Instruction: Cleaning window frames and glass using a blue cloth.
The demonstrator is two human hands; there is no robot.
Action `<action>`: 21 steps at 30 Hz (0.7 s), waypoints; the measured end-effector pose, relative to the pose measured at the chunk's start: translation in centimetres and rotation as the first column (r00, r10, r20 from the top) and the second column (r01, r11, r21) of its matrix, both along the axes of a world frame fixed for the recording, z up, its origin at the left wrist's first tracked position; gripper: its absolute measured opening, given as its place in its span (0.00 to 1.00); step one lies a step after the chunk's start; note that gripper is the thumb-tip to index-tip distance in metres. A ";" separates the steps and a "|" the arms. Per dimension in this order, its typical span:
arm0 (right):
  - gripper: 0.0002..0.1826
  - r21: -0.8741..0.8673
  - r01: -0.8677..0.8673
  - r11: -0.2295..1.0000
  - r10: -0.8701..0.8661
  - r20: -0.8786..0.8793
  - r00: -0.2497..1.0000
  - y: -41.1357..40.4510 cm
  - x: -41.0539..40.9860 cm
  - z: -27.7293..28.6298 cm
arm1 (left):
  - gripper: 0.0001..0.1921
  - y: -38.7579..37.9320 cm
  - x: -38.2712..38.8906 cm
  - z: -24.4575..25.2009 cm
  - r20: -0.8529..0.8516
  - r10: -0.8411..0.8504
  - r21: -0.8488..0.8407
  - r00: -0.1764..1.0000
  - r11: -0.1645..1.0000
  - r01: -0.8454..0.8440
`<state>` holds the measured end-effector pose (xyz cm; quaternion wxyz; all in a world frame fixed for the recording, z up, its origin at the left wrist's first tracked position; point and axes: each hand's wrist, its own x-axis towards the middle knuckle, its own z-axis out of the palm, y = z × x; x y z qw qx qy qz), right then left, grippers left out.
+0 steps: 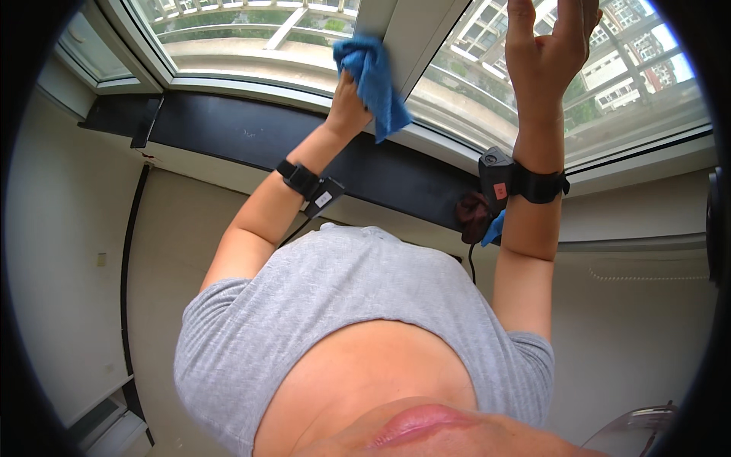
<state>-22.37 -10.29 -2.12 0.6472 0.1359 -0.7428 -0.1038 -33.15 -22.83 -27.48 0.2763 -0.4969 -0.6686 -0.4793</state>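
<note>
My left hand (349, 108) grips a crumpled blue cloth (377, 85) against the white window frame (408, 45), between two glass panes. The cloth is slightly blurred, and its loose end hangs toward the sill. Up at the right, my right hand (545, 54) is raised in front of the right-hand window pane (462, 85). Its thumb stands apart from the fingers, whose tips are cut off by the top edge. Nothing shows in that hand; whether it touches the glass is unclear. Each wrist wears a black strap with a small device.
A black windowsill (245, 128) runs below the panes. On it, by my right forearm, lie a dark red bunched fabric item (474, 214) and another piece of blue cloth (493, 229). Cables hang from both wrist devices. A bead chain (645, 278) hangs at the right.
</note>
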 end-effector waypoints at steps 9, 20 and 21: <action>0.22 0.097 -0.042 0.994 0.048 -0.061 0.997 0.7 -0.4 -0.6 | 0.12 -0.9 -0.3 -8.6 0.360 0.278 -0.558 0.891 0.829 -0.034; 0.22 0.127 -0.063 0.990 0.070 -0.055 0.996 0.8 0.1 -0.3 | 0.23 3.3 -0.7 3.8 0.094 0.093 0.201 0.991 0.973 -0.110; 0.22 0.121 -0.068 0.990 0.075 -0.057 0.996 0.7 0.0 -0.3 | 0.28 4.0 -1.3 3.8 0.092 0.102 0.219 0.991 0.968 -0.120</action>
